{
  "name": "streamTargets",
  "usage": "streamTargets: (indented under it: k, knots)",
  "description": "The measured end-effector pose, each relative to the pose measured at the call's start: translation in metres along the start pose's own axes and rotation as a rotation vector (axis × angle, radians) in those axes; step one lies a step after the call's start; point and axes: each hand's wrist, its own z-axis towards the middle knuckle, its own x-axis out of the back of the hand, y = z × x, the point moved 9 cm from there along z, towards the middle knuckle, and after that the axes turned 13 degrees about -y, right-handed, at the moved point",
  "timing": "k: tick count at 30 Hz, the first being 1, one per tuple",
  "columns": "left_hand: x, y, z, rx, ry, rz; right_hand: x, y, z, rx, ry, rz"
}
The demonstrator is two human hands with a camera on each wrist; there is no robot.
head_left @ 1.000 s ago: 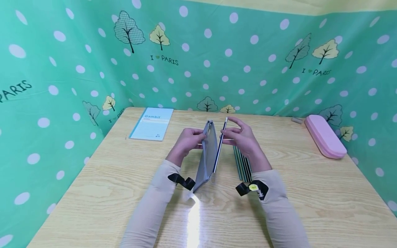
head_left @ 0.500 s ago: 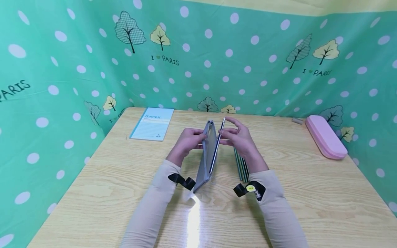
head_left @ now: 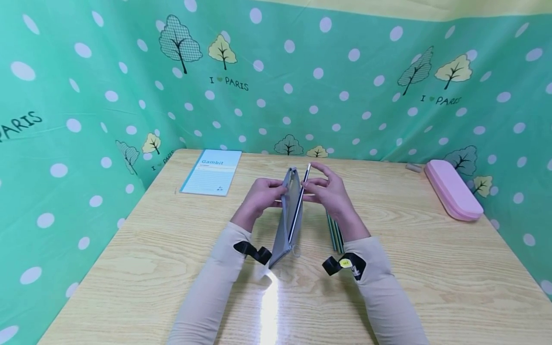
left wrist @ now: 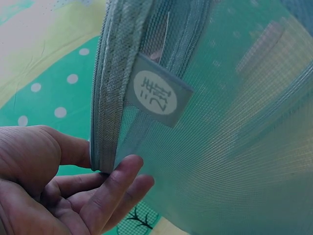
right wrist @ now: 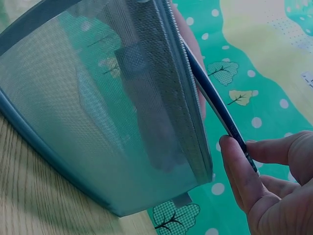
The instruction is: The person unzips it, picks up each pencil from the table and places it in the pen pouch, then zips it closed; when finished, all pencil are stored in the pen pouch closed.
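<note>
A grey-blue mesh zipper pouch (head_left: 282, 235) stands on edge over the table, its zipped mouth parted. My left hand (head_left: 263, 194) pinches its rim between thumb and fingers; in the left wrist view, a fabric label (left wrist: 159, 93) hangs by the zipper. Between thumb and fingertips of my right hand (head_left: 331, 194) is a dark, white-striped pencil (right wrist: 215, 98), gripped near its upper end. It slants down along the pouch's opening, and in the right wrist view its far part disappears behind the zipper edge. Several dark and green striped pencils (head_left: 334, 235) lie beneath the right wrist.
At the back left lies a pale blue notebook (head_left: 211, 172). A pink pencil case (head_left: 453, 189) sits at the right edge, beside a small grey block (head_left: 414, 167). Patterned green cloth (head_left: 276, 96) hangs behind the wooden table (head_left: 151, 268).
My right hand has shifted left with the pencil, bringing it from beside the pouch into its opening. The left hand and pouch have stayed in place.
</note>
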Motion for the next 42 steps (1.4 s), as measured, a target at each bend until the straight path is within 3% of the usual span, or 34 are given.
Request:
streamTargets:
  k: [26,42]
  knots:
    - [-0.002,0.001,0.001,-0.011,-0.010,-0.013,-0.011,-0.006,-0.004,-0.007,-0.014,-0.164]
    - [0.000,-0.002,0.003,0.003,-0.012,0.001,-0.009,-0.009,-0.005,0.005,0.009,-0.185]
